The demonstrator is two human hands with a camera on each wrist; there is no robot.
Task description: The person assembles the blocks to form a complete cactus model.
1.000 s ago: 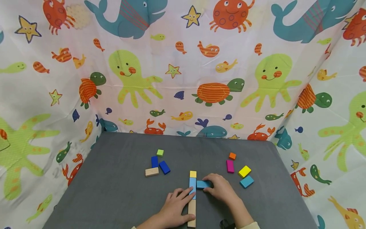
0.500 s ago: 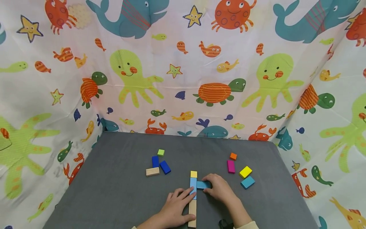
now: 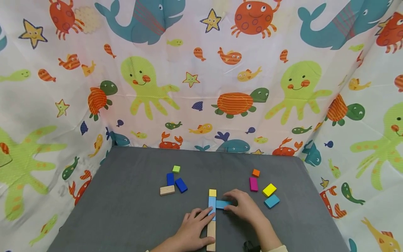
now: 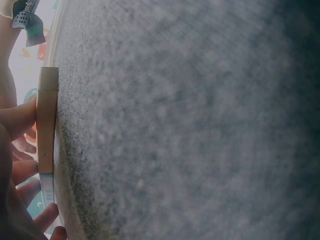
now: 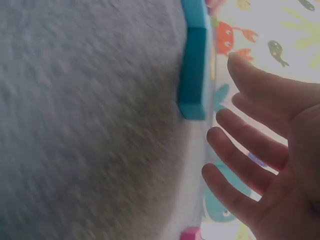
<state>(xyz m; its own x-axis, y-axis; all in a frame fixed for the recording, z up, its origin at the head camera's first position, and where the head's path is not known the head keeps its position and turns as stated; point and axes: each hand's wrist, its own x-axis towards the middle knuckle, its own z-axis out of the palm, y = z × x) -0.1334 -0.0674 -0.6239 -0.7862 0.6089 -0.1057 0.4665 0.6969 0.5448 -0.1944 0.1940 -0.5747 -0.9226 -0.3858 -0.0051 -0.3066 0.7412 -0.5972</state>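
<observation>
A straight row lies on the grey table: a yellow block (image 3: pixel 212 193), light blue pieces (image 3: pixel 212 202) and a plain wooden block (image 3: pixel 211 229) nearest the person. My left hand (image 3: pixel 194 231) rests along it, fingers extended over the light blue part and thumb at the wooden one. In the left wrist view these fingers touch the side of the wooden block (image 4: pixel 47 125). A blue block (image 3: pixel 222 204) sticks out sideways from the row's right side. Beside its outer end is my right hand (image 3: pixel 245 207). The right wrist view shows that hand's fingers spread, apart from the blue block (image 5: pixel 194 67).
At the left lie a green cube (image 3: pixel 176 169), two dark blue blocks (image 3: pixel 181 185) and a wooden block (image 3: pixel 167 190). To the right are an orange cube (image 3: pixel 256 173) and magenta (image 3: pixel 253 184), yellow (image 3: pixel 269 190) and blue blocks (image 3: pixel 271 201). A sea-animal curtain (image 3: pixel 201 105) surrounds the table.
The blue block has moved left against the row, closing a small gap. My right hand has loosened its fingers from that block. My left hand stays in place.
</observation>
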